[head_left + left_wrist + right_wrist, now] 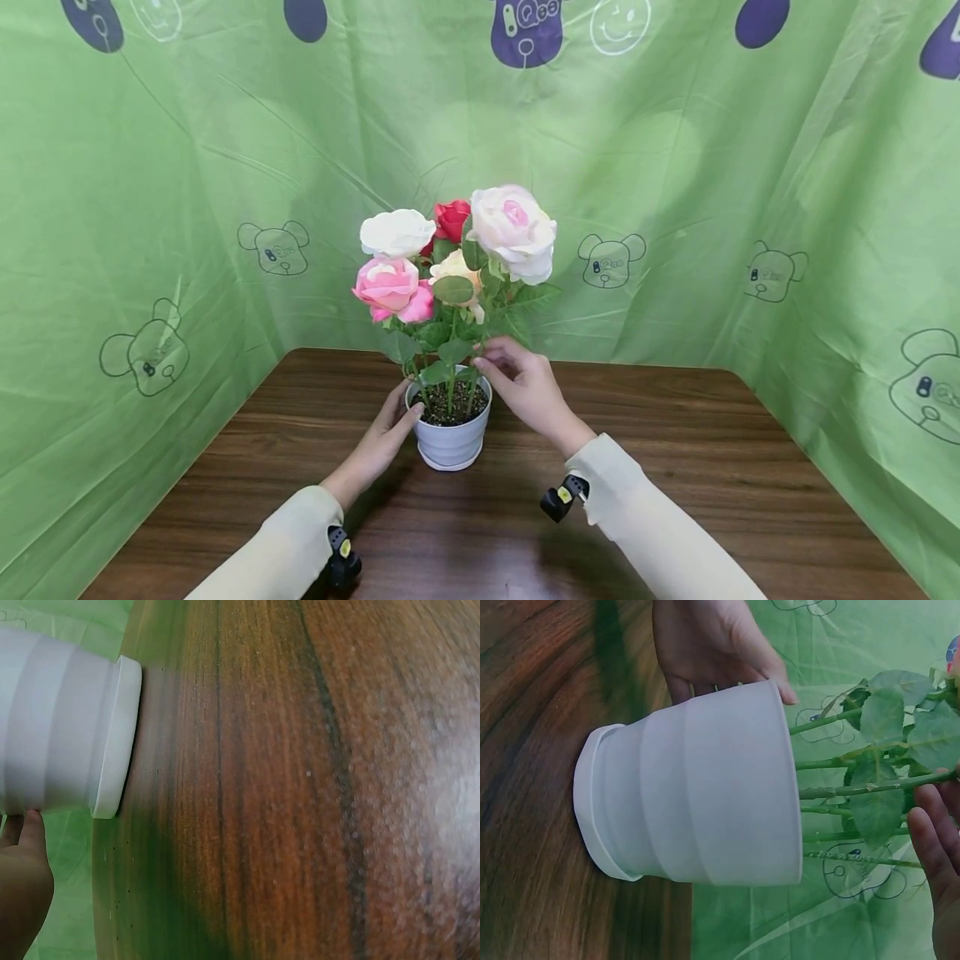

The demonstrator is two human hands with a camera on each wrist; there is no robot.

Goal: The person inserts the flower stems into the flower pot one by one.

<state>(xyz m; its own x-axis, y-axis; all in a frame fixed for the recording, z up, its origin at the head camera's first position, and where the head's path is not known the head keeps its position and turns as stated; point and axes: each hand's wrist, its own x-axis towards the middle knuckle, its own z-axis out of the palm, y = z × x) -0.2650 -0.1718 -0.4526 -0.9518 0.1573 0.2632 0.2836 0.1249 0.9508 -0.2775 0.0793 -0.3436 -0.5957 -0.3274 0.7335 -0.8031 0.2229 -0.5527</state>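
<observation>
A white ribbed flowerpot (450, 446) with a saucer under it stands on the table, filled with dark soil (442, 407). Several rose stems (870, 787) rise from it. My left hand (384, 437) grips the pot's left side, thumb over the rim and fingers round the outer wall, as the right wrist view also shows. On the other side, my right hand (528, 383) pinches a green stem above the rim between thumb and fingers. The blooms are a large pale pink rose (517, 233), a white rose (397, 233), a pink rose (393, 290), a peach rose (453, 271) and a red rose (453, 221).
The brown wooden table (637, 450) extends around the pot on both sides. A green curtain (675, 208) printed with bear faces hangs close behind the table and along its left and right edges. Each wrist carries a small black camera (558, 500).
</observation>
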